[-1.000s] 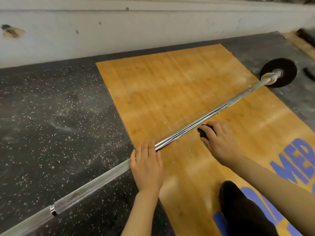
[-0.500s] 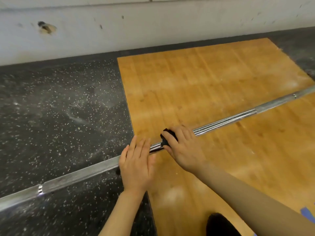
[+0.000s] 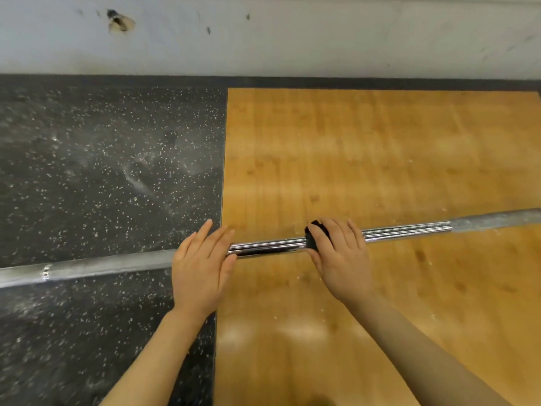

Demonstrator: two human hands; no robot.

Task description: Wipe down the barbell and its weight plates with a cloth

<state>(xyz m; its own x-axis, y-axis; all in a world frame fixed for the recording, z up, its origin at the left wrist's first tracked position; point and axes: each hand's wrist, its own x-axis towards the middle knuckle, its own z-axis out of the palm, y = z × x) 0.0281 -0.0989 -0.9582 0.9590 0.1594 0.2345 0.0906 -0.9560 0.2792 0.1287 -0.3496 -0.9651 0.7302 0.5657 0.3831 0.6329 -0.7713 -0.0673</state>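
Because the barbell [image 3: 263, 249] would roll under wiping, I lay my left hand [image 3: 200, 269] flat on it, fingers straight, at centre frame. My right hand [image 3: 339, 259], just right of centre, is clenched round the black cloth [image 3: 312, 237] on the shaft. The bar crosses the frame, shiny in the middle, dull toward both ends.
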